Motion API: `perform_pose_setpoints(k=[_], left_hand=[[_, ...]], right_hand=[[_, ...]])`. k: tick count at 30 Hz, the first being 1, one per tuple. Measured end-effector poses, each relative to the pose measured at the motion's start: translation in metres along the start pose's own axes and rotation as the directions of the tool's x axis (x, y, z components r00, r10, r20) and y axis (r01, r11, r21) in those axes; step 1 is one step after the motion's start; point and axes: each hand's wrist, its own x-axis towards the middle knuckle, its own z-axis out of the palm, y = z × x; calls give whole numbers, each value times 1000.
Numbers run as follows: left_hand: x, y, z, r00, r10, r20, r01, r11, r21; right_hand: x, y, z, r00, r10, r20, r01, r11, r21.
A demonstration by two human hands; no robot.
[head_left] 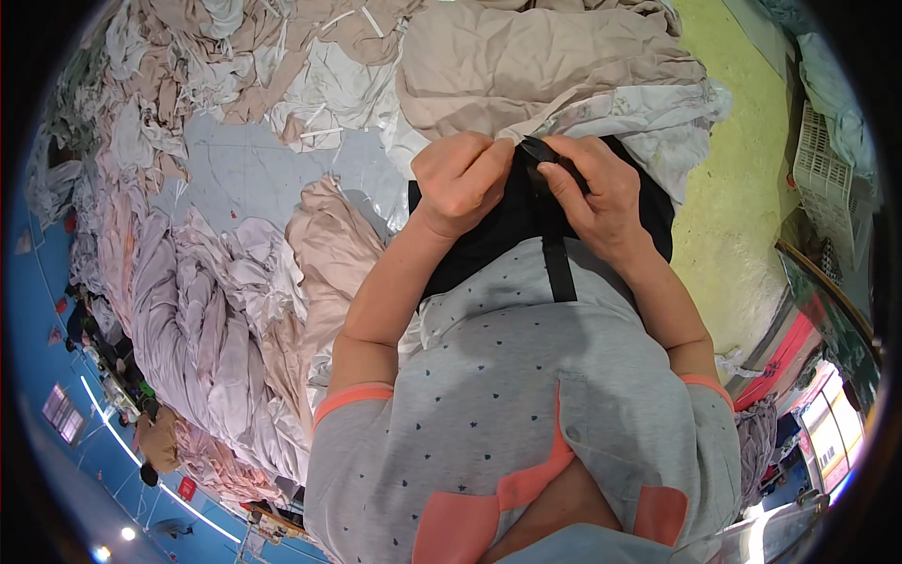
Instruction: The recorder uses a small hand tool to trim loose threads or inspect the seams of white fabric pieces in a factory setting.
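Both hands meet over my lap, at the near edge of a beige cloth piece [536,70] with white floral fabric [629,122] beside it. My left hand [462,179] is closed in a pinch on the cloth's edge. Close beside it, my right hand [594,193] grips a small black pointed tool [537,148] that looks like thread snips; fingers partly hide it. Its tip is at the cloth edge by my left fingertips. A black strap [558,268] hangs below the right hand, over black fabric on my lap and my grey shirt.
Heaps of beige and white cloth [329,85] lie ahead and left, with lilac-grey piles [188,310] nearer on the left. Grey sheeting [244,169] shows between them. Right of me are a yellow floor [733,216] and a cream plastic crate [827,179]. Another person [155,442] is far left.
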Motion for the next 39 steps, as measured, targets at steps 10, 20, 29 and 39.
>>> perform_pose_setpoints(k=[10, 20, 29, 39], left_hand=[[-1, 3, 0, 999, 17, 33, -18, 1000, 14], [-3, 2, 3, 1000, -9, 17, 9, 1000, 0], [-2, 2, 3, 1000, 19, 23, -20, 999, 40], [-7, 3, -11, 994, 88, 60, -92, 993, 71]], right_hand=[[-1, -1, -2, 1000, 0, 7, 0, 997, -72], [-3, 1, 1, 1000, 17, 8, -17, 999, -48], [0, 2, -6, 995, 92, -46, -91, 996, 24], [29, 37, -8, 976, -203, 75, 214, 957, -195]])
